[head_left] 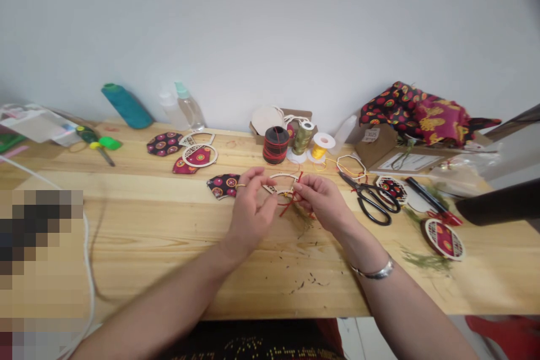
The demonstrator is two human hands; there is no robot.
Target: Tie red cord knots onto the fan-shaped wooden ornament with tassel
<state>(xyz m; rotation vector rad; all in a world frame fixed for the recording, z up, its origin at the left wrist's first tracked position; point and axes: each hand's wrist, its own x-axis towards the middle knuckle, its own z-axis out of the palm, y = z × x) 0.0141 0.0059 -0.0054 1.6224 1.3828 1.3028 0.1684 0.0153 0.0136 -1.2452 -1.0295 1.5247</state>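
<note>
Head view: left hand [250,212] curved at pale frame [271,188], grip unclear; right hand [321,201] pinches red cord [283,212].

A partly hidden, pale openwork frame [270,187] has thin red cord [282,212] at three o'clock, strands reaching toward one and seven.
</note>
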